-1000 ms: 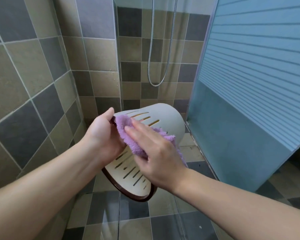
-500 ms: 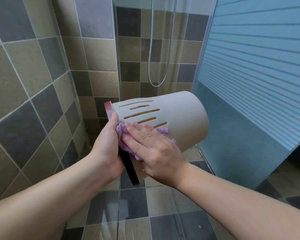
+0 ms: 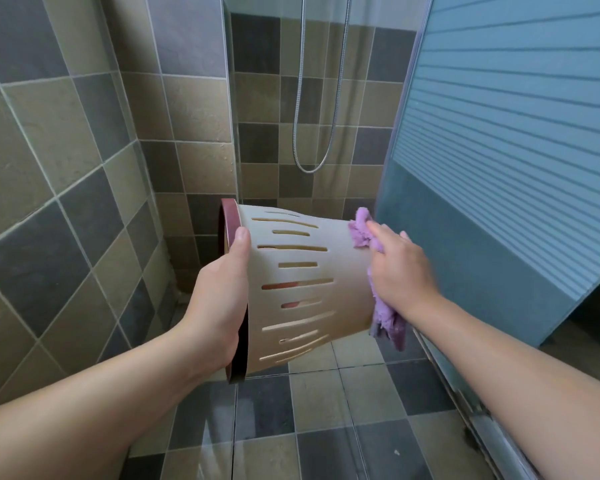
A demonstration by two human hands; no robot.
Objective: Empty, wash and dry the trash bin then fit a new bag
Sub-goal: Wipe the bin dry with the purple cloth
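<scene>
A beige slotted trash bin [image 3: 329, 289] with a dark red rim is held on its side in mid-air, its mouth to the left and its base to the right. My left hand [image 3: 222, 299] grips the rim, thumb lying along the outer wall. My right hand [image 3: 399, 271] holds a purple fluffy cloth [image 3: 385, 317] pressed against the bin's base end. Part of the cloth hangs below my palm. The inside of the bin is hidden.
Tiled walls stand close on the left and ahead. A shower hose [image 3: 309, 161] loops down the far wall. A frosted blue sliding door [image 3: 499, 168] with its floor track [image 3: 471, 410] closes off the right. Grey and tan floor tiles lie below.
The bin has turned so its side faces up and its base points right. My right hand slid the cloth from the slotted wall near the rim to the base end.
</scene>
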